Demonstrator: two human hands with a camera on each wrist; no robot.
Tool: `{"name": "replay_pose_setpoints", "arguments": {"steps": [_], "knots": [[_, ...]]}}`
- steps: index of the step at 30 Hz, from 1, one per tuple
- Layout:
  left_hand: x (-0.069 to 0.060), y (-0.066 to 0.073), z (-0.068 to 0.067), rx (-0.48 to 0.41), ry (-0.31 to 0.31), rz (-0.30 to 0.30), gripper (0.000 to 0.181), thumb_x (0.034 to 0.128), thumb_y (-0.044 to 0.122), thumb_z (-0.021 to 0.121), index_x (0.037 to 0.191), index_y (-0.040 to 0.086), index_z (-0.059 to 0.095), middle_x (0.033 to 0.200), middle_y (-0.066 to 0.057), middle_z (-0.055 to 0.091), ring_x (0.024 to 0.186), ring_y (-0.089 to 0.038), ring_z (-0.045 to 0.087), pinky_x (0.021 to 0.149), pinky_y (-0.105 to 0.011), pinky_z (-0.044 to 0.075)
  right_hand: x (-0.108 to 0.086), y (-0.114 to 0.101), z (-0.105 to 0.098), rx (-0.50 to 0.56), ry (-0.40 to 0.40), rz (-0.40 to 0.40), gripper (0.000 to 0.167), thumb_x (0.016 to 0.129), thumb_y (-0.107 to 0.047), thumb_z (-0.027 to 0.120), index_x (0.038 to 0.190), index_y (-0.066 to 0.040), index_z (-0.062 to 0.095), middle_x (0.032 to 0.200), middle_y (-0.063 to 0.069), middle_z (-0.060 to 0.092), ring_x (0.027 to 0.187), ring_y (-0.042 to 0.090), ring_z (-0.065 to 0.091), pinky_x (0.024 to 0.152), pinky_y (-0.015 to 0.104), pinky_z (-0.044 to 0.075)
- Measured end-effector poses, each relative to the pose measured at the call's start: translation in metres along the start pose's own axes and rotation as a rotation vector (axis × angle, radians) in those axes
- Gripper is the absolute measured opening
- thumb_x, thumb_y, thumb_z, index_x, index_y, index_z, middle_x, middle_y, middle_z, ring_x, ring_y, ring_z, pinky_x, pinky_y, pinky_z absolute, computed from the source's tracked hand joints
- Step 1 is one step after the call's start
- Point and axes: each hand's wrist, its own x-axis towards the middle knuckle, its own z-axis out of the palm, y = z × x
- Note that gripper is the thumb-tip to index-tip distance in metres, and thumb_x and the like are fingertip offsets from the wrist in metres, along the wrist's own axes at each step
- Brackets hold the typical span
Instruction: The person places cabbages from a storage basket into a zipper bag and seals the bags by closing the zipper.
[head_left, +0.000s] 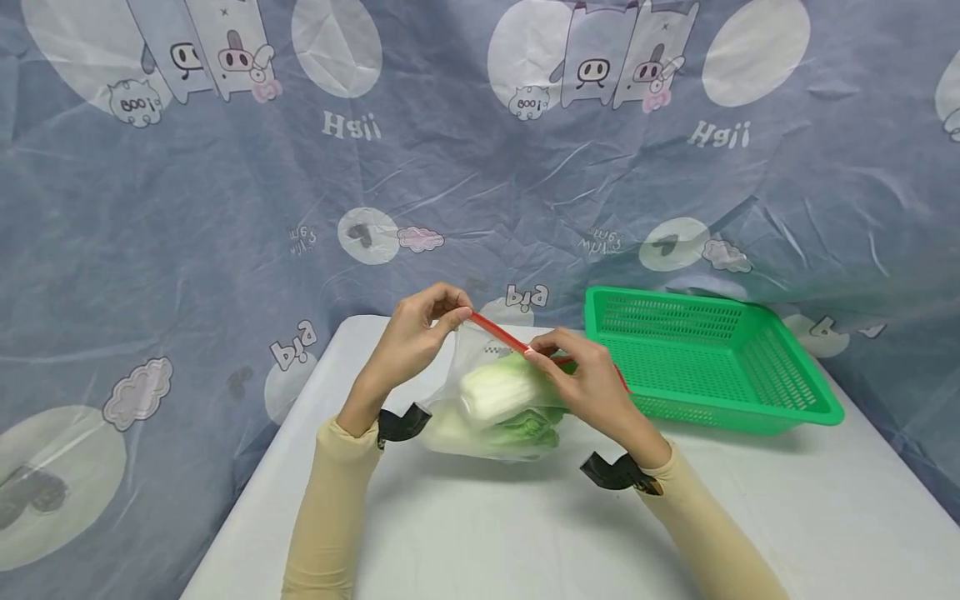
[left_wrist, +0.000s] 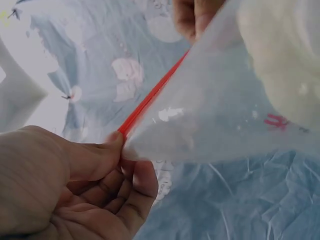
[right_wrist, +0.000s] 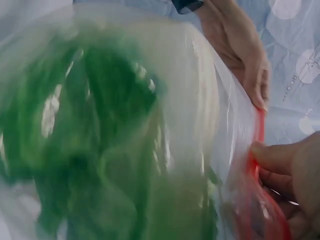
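A clear zip bag [head_left: 474,350] with a red seal strip [left_wrist: 150,97] holds pale, green-leafed cabbages [head_left: 498,392]. In the head view my left hand [head_left: 420,333] pinches the strip's upper left corner between thumb and fingers. Farther along, to the right, my right hand [head_left: 588,375] pinches the same red strip. Between the two hands the strip runs taut and slants down to the right. The right wrist view shows green leaves [right_wrist: 85,100] pressing against the plastic, and my right thumb [right_wrist: 277,157] on the strip. Beyond my right hand the red edge hangs loosely.
A green perforated plastic basket [head_left: 750,408] stands on the white table [head_left: 480,533], right of the bag. A blue-grey printed cloth [head_left: 187,250] hangs behind the table. A black strap mount sits on each wrist.
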Motion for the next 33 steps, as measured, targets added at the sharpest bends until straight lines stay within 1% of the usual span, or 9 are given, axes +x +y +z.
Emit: {"name": "replay_pose_setpoints", "arguments": {"steps": [3, 7, 13, 19, 21, 25, 28, 30, 33], "knots": [[0.001, -0.005, -0.006, -0.025, 0.007, -0.026, 0.014, 0.0943, 0.024, 0.061, 0.098, 0.011, 0.065, 0.090, -0.008, 0.066, 0.081, -0.019, 0.059, 0.079, -0.033, 0.049, -0.004, 0.003, -0.006, -0.006, -0.042, 0.021, 0.006, 0.091, -0.021, 0.068, 0.096, -0.017, 0.069, 0.092, -0.006, 0.067, 0.085, 0.008, 0.063, 0.070, 0.025, 0.057], [0.001, -0.010, -0.008, -0.045, 0.016, -0.034, 0.013, 0.0942, 0.022, 0.061, 0.098, 0.009, 0.065, 0.090, -0.010, 0.064, 0.080, -0.023, 0.057, 0.076, -0.032, 0.047, -0.008, 0.007, -0.009, -0.021, -0.081, 0.021, 0.006, 0.092, -0.020, 0.066, 0.097, -0.018, 0.067, 0.095, -0.006, 0.066, 0.086, 0.007, 0.062, 0.071, 0.026, 0.058], [0.002, -0.012, -0.009, -0.057, 0.050, -0.029, 0.011, 0.0945, 0.012, 0.060, 0.101, 0.004, 0.063, 0.093, -0.018, 0.063, 0.081, -0.028, 0.057, 0.076, -0.029, 0.046, -0.010, 0.013, -0.010, -0.087, -0.082, -0.075, 0.006, 0.092, -0.014, 0.064, 0.099, -0.015, 0.064, 0.093, -0.004, 0.062, 0.084, 0.006, 0.059, 0.067, 0.027, 0.057], [0.001, 0.001, -0.019, -0.065, 0.123, 0.004, 0.012, 0.0939, 0.005, 0.059, 0.102, -0.004, 0.062, 0.092, -0.021, 0.062, 0.080, -0.033, 0.057, 0.074, -0.023, 0.047, -0.014, 0.026, -0.013, -0.139, -0.060, -0.161, 0.013, 0.089, -0.005, 0.067, 0.099, -0.011, 0.062, 0.088, -0.005, 0.057, 0.079, 0.005, 0.053, 0.064, 0.020, 0.048], [0.000, 0.003, -0.024, -0.065, 0.155, 0.025, 0.013, 0.0932, 0.003, 0.060, 0.101, -0.007, 0.061, 0.090, -0.023, 0.061, 0.078, -0.033, 0.056, 0.071, -0.021, 0.046, -0.018, 0.033, -0.016, -0.149, -0.059, -0.157, 0.014, 0.089, -0.005, 0.067, 0.099, -0.012, 0.062, 0.087, -0.006, 0.056, 0.079, 0.004, 0.052, 0.065, 0.021, 0.044], [0.002, -0.004, -0.036, -0.070, 0.210, 0.039, 0.013, 0.0923, 0.000, 0.060, 0.100, -0.010, 0.061, 0.087, -0.025, 0.059, 0.074, -0.031, 0.054, 0.067, -0.019, 0.045, -0.027, 0.049, -0.023, -0.169, -0.043, -0.128, 0.016, 0.087, -0.003, 0.068, 0.098, -0.013, 0.063, 0.087, -0.007, 0.059, 0.079, 0.003, 0.054, 0.067, 0.025, 0.046], [0.003, -0.011, -0.042, -0.078, 0.216, 0.027, 0.013, 0.0921, 0.001, 0.061, 0.100, -0.010, 0.062, 0.086, -0.026, 0.059, 0.073, -0.031, 0.054, 0.066, -0.021, 0.046, -0.032, 0.058, -0.027, -0.169, -0.040, -0.104, 0.016, 0.086, -0.004, 0.070, 0.097, -0.015, 0.065, 0.088, -0.008, 0.062, 0.081, 0.003, 0.058, 0.068, 0.024, 0.049], [0.005, -0.015, -0.043, -0.081, 0.201, 0.022, 0.014, 0.0923, 0.001, 0.061, 0.100, -0.011, 0.062, 0.086, -0.026, 0.059, 0.074, -0.031, 0.055, 0.067, -0.025, 0.048, -0.034, 0.062, -0.030, -0.158, -0.045, -0.090, 0.014, 0.087, -0.006, 0.069, 0.098, -0.015, 0.066, 0.089, -0.006, 0.065, 0.082, 0.003, 0.061, 0.071, 0.022, 0.051], [0.006, -0.019, -0.045, -0.082, 0.196, 0.015, 0.015, 0.0923, 0.002, 0.061, 0.100, -0.011, 0.062, 0.086, -0.025, 0.059, 0.075, -0.037, 0.055, 0.068, -0.027, 0.049, -0.038, 0.067, -0.035, -0.152, -0.042, -0.064, 0.011, 0.088, -0.009, 0.069, 0.098, -0.015, 0.066, 0.089, -0.003, 0.067, 0.080, 0.003, 0.062, 0.072, 0.023, 0.053]]}}
